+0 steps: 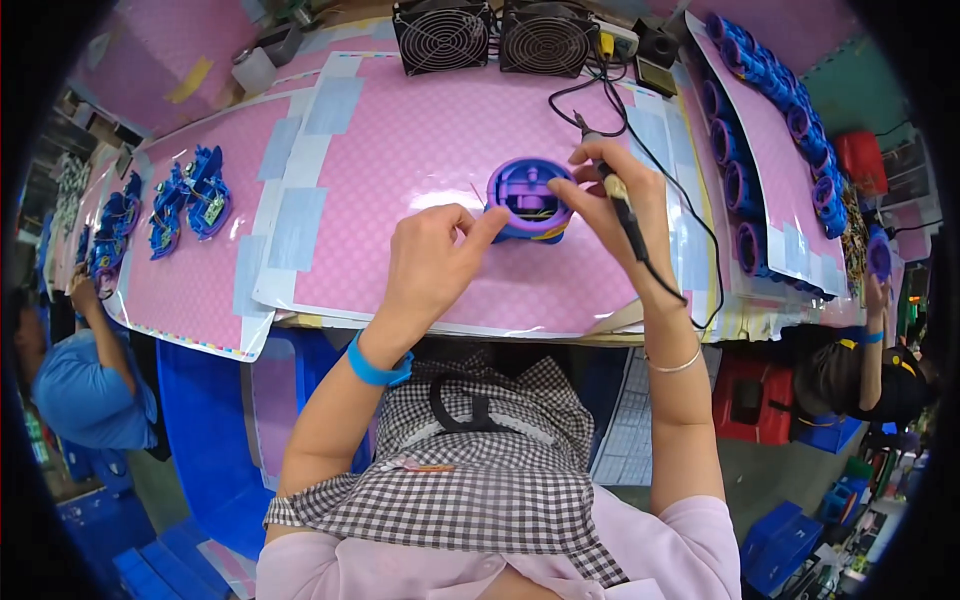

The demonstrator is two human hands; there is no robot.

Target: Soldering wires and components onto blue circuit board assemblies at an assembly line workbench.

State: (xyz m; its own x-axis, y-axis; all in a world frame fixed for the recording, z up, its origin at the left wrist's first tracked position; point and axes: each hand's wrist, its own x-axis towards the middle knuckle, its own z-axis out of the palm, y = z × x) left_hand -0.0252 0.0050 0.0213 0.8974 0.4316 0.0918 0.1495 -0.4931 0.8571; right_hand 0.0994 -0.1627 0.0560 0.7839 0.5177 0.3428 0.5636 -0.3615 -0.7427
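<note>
Two bare hands work over a pink-patterned surface, with one round purple-and-blue housing between them, just above and right of the frame's middle. The left hand comes from the housing's lower left, its thumb at the rim and its fingers curled; whether they grip it, I cannot tell. The right hand, on the housing's right, has its fingers closed around a slim corded tool, while its thumb reaches the rim. The tool seems to point toward the upper part of the frame, though the fingers hide much of it. Its black cable loops down the right of the surface.

Two black fans stand at the top centre. Blue part-built assemblies lie at the upper left, and more blue-and-purple housings line the upper right.
</note>
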